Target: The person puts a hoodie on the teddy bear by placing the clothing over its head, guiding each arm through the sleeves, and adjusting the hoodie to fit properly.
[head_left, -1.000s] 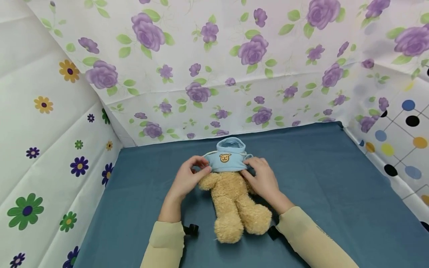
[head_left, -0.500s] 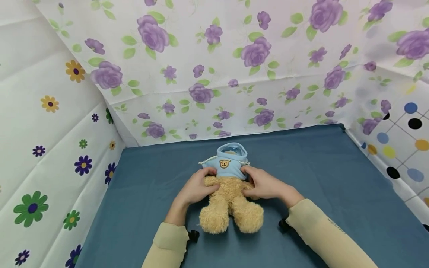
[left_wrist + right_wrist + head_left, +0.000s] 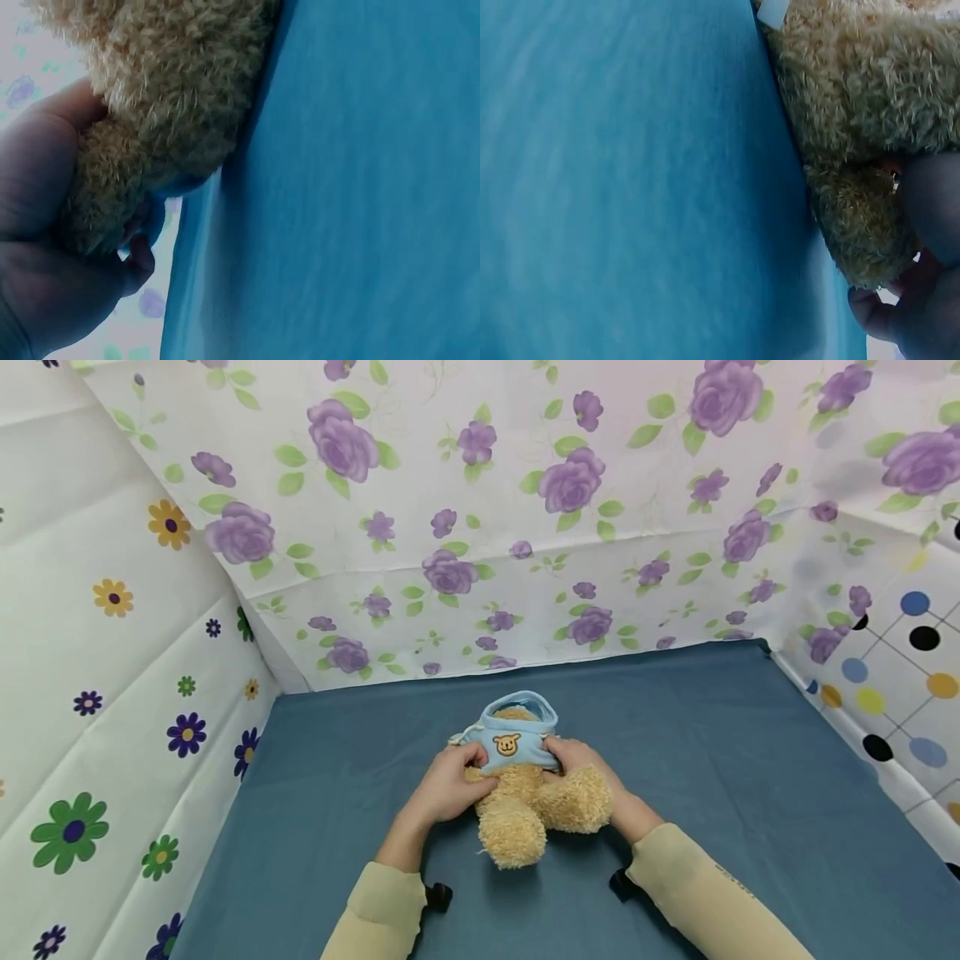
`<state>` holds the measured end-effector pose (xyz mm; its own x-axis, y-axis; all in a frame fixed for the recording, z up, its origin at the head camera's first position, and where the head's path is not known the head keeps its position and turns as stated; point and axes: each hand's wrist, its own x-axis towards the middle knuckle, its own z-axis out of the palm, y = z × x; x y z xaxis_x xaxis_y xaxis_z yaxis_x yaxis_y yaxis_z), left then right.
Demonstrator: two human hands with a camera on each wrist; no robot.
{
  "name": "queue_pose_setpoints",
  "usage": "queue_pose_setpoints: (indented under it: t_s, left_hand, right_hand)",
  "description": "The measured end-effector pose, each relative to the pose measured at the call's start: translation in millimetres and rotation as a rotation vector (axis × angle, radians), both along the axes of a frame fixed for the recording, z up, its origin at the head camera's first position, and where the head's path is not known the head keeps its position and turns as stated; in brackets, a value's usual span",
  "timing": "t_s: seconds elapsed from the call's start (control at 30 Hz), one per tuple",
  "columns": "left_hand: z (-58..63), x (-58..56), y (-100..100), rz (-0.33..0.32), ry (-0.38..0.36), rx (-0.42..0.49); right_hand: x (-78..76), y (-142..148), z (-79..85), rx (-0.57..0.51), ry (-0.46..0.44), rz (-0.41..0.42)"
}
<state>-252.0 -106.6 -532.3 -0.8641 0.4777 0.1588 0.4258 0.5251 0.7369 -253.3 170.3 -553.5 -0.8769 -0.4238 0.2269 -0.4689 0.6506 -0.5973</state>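
Head view: my left fingers and right fingers grasp the bear by its sides, probably so it stays steady and the shirt level. It is mid-table, legs near, fur showing through the far collar.

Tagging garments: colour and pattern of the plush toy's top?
Light blue top with a tan animal-face motif on its front; clearest in the head view.
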Motion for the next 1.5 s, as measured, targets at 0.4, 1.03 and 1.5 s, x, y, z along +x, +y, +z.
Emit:
queue_pose_setpoints:
  t_s: [0.4, 1.03, 1.5]
  left_hand:
    - [1.6, 8.3, 10.5, 0.147, 0.083, 0.010]
    - [8.6, 12.3, -16.1, -0.054, -0.225, -0.091]
    - [7.2, 11.7, -1.1, 0.003, -0.084, -0.059]
  right_hand:
    - [8.9, 0.1, 14.1, -0.006, -0.042, -0.042]
    - [20.7, -13.4, 33.2, 0.071, -0.273, -0.054]
    - [21.0, -9.6, 27.5, 0.080, -0.160, -0.045]
